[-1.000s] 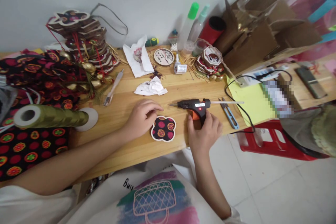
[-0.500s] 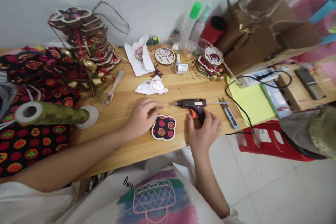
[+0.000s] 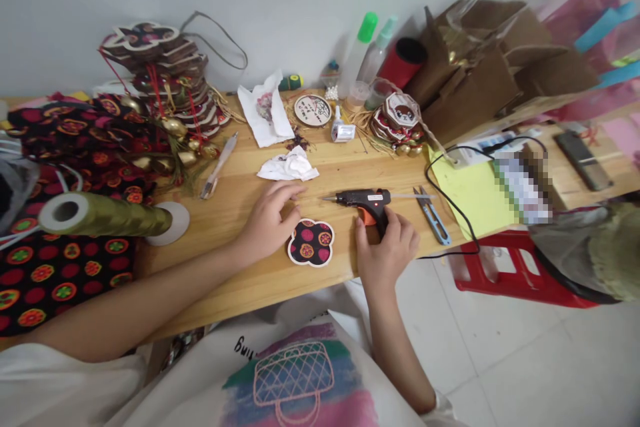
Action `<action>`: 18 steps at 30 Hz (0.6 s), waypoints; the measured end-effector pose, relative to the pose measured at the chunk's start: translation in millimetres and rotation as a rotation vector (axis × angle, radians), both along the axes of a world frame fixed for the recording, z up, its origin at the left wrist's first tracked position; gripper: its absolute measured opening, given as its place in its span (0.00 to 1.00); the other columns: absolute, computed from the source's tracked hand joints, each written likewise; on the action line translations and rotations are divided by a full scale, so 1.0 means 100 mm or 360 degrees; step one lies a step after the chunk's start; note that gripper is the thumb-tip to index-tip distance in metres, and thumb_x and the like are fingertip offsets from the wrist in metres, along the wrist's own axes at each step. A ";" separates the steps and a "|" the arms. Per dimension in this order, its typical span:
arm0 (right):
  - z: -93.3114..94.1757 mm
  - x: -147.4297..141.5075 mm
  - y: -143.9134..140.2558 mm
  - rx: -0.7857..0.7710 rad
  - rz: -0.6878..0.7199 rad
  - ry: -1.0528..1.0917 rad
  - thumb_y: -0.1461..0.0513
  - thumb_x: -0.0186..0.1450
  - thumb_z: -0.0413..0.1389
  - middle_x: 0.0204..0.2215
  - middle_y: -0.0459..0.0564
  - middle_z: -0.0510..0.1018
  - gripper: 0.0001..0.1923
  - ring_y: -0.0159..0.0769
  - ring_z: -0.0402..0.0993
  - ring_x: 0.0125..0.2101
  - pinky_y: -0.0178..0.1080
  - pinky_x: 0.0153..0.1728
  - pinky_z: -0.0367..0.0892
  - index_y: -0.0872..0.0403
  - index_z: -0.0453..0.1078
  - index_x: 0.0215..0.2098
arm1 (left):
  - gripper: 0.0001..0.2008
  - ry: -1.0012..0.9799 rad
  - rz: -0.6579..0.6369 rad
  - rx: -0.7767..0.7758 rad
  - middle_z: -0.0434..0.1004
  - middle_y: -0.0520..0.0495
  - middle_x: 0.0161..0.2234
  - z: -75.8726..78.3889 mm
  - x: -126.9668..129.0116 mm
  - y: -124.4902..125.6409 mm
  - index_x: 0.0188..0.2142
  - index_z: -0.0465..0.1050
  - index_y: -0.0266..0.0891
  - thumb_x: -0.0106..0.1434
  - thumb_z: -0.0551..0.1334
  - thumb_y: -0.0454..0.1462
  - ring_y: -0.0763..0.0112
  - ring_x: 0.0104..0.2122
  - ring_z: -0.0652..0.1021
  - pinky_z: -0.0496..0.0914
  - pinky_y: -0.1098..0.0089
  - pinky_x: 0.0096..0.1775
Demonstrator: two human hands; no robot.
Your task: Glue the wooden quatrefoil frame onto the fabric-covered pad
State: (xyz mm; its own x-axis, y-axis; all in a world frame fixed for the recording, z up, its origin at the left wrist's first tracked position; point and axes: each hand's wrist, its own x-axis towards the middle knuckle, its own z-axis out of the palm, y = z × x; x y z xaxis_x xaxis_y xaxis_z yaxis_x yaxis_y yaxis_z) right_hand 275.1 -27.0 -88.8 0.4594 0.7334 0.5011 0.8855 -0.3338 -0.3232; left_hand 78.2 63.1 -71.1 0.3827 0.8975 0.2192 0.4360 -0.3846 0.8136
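My right hand (image 3: 386, 255) grips the handle of a black and orange hot glue gun (image 3: 364, 201), which rests on the wooden table (image 3: 235, 280) with its nozzle pointing left. Just left of it lies a flower-shaped piece covered in dark patterned fabric (image 3: 311, 241). My left hand (image 3: 270, 221) rests on the table beside this piece, fingers loosely curled, touching its left edge and holding nothing.
Small blue snips (image 3: 433, 215) and a yellow sheet (image 3: 465, 192) lie right of the gun; its cord runs to a power strip. A green ribbon spool (image 3: 105, 215), patterned fabric (image 3: 60, 167), stacked ornaments (image 3: 160, 87), crumpled tissue (image 3: 289, 165), glue bottles (image 3: 357, 53) and cardboard boxes (image 3: 480, 73) crowd the table. A red stool (image 3: 520, 273) stands below.
My left hand's fingers have stretched out a little above the fabric piece. The right hand and glue gun have stayed almost still; the view shifted slightly.
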 end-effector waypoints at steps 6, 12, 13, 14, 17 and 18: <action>-0.02 0.01 0.00 0.0024 0.0015 0.0005 0.48 0.64 0.56 0.42 0.61 0.75 0.26 0.50 0.68 0.44 0.53 0.47 0.64 0.59 0.71 0.51 | 0.16 -0.0017 -0.0005 0.0012 0.76 0.44 0.46 -0.01 0.01 0.00 0.49 0.73 0.37 0.62 0.58 0.31 0.67 0.43 0.77 0.73 0.63 0.51; -0.01 0.00 -0.02 0.0244 0.0072 -0.0053 0.50 0.64 0.58 0.42 0.61 0.74 0.23 0.49 0.70 0.44 0.53 0.46 0.65 0.57 0.71 0.49 | 0.17 -0.0084 -0.0019 0.0034 0.76 0.43 0.46 -0.05 0.00 0.01 0.50 0.73 0.36 0.62 0.56 0.30 0.67 0.44 0.77 0.72 0.61 0.52; 0.03 -0.01 -0.03 0.0300 0.0099 -0.0051 0.52 0.65 0.58 0.41 0.61 0.74 0.20 0.48 0.70 0.43 0.52 0.45 0.66 0.57 0.72 0.48 | 0.18 -0.0102 -0.0030 0.0036 0.76 0.43 0.46 -0.05 0.00 0.01 0.49 0.73 0.37 0.62 0.55 0.29 0.67 0.44 0.77 0.73 0.62 0.51; 0.07 -0.03 -0.05 0.0352 0.0136 -0.0027 0.54 0.65 0.58 0.41 0.60 0.75 0.17 0.46 0.71 0.42 0.51 0.45 0.66 0.56 0.72 0.47 | 0.19 -0.0121 -0.0042 0.0036 0.76 0.43 0.46 -0.06 0.00 0.01 0.49 0.73 0.37 0.61 0.54 0.28 0.68 0.43 0.77 0.73 0.63 0.50; 0.26 -0.10 -0.08 0.0407 0.0336 0.0194 0.60 0.67 0.55 0.36 0.55 0.77 0.09 0.40 0.74 0.37 0.44 0.42 0.69 0.54 0.73 0.44 | 0.21 -0.0189 -0.0068 0.0032 0.76 0.44 0.47 -0.06 0.00 0.02 0.49 0.74 0.38 0.60 0.52 0.26 0.70 0.42 0.77 0.74 0.66 0.48; 0.34 -0.13 -0.08 0.0353 0.0428 0.0316 0.61 0.68 0.53 0.34 0.53 0.78 0.09 0.37 0.74 0.34 0.41 0.38 0.70 0.54 0.73 0.43 | 0.20 -0.0214 -0.0072 0.0030 0.76 0.43 0.47 -0.06 0.00 0.02 0.49 0.74 0.38 0.60 0.52 0.26 0.70 0.42 0.77 0.74 0.66 0.47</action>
